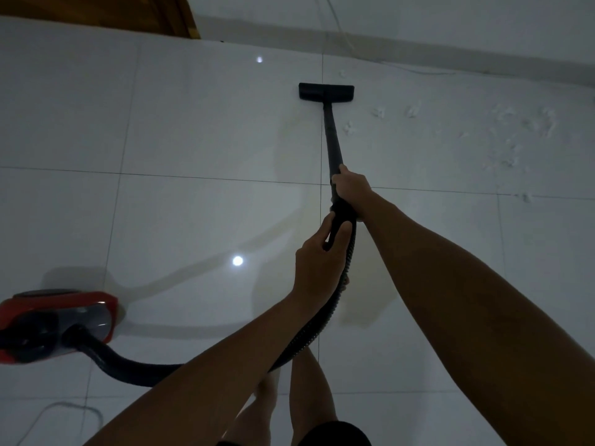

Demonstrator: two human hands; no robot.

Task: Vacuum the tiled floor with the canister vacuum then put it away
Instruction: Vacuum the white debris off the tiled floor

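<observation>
Glossy pale tiled floor (193,123), large square slabs split by thin dark grout lines, two round light glints on it. One canister vacuum (58,323) at lower left — red shell, grey translucent front. One ribbed black hose (128,365) curving from it up to a rigid black wand (333,140), ending in a flat rectangular floor head (326,91) pressed on the tile near the wall. Right hand (349,191) gripping the wand, fingers wrapped round; left hand (317,262) below, fingers curled round the handle. White fluffy scraps (515,130) scattered rightward — too many to count.
</observation>
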